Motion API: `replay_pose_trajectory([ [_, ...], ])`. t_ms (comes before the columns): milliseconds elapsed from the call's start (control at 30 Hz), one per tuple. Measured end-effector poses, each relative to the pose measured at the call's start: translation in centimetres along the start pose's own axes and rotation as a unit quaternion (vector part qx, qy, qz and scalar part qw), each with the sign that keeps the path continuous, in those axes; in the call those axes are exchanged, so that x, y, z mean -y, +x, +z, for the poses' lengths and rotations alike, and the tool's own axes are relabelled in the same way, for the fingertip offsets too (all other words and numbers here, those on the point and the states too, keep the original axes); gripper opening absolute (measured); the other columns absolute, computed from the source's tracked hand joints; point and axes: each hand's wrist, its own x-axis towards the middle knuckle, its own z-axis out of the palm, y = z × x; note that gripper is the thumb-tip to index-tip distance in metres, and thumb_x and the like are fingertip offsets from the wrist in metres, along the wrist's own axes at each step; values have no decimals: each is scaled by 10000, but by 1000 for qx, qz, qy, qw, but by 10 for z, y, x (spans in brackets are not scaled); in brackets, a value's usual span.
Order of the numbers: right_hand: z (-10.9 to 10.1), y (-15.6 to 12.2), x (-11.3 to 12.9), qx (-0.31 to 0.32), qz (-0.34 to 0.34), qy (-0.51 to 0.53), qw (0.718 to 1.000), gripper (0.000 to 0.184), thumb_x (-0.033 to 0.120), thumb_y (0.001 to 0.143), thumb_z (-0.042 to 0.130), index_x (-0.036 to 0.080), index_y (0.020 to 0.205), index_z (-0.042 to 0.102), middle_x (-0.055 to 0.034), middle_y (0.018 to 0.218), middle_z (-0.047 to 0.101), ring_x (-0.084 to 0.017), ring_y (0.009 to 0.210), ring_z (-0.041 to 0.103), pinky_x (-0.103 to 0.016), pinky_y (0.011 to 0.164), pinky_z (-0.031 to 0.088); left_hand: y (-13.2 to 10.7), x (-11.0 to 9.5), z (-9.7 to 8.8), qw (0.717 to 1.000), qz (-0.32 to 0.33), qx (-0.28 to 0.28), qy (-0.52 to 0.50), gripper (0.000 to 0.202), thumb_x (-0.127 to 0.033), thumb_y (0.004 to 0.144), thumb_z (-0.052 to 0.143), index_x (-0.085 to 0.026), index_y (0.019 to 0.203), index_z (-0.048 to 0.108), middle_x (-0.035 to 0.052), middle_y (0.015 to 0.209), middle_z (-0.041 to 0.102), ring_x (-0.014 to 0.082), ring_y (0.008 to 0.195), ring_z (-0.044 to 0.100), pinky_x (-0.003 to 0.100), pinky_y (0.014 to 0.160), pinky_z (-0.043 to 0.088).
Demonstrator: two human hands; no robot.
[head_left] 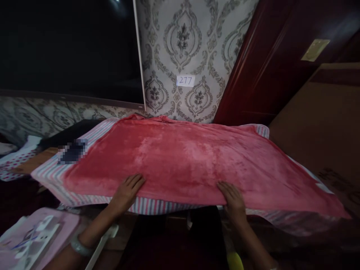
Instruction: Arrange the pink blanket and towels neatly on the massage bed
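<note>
A red plush blanket (180,157) lies spread out in front of me, over a striped cloth (157,206) whose pale edges show at the left, front and far right corner. My left hand (128,191) rests flat on the blanket's front part, fingers stretched out and pointing away from me. Farther right, my right hand (233,197) lies in the same way near the front edge, its fingers extended. Neither hand grips the fabric. Soft folds run across the blanket's right half.
Behind stands a patterned wall with a paper label (185,80) reading 277. A large dark screen (67,48) hangs at the left. A cardboard box (317,127) stands at the right. At lower left is a pink stool (67,221) with white items on it.
</note>
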Motion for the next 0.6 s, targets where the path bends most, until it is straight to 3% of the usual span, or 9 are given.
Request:
replay_pose_trajectory([
  [133,-11,15,-21,36,32,-5,999,677,58,625,427,217,1240,661,-81,1151,714,-271,1084,646,-479,1002,471,-16,30,-17,998,-69,10,5,652,6,658,427,-138,1242,677,134,1331,650,273,1273,578,440,1074,469],
  [300,-40,42,-27,25,59,-9,998,604,61,674,406,222,1180,693,-52,1090,744,-236,1006,680,-407,950,522,-13,46,-54,989,-142,27,-38,701,-6,641,390,-206,1252,670,52,1245,710,205,1146,667,348,1002,527],
  [467,-74,52,-23,10,52,-34,998,624,61,687,404,239,1212,690,-35,1155,730,-225,1083,670,-400,1035,489,-17,49,-86,993,-111,-16,-24,580,-63,757,383,-202,1233,684,60,1239,713,207,1115,682,331,974,544],
  [600,-82,33,-24,11,16,-41,999,656,53,691,396,251,1253,670,-34,1168,724,-236,1087,673,-418,1021,498,-36,47,-80,997,-77,-32,0,530,-98,835,380,-213,1264,668,74,1263,700,215,1137,671,377,1015,528],
])
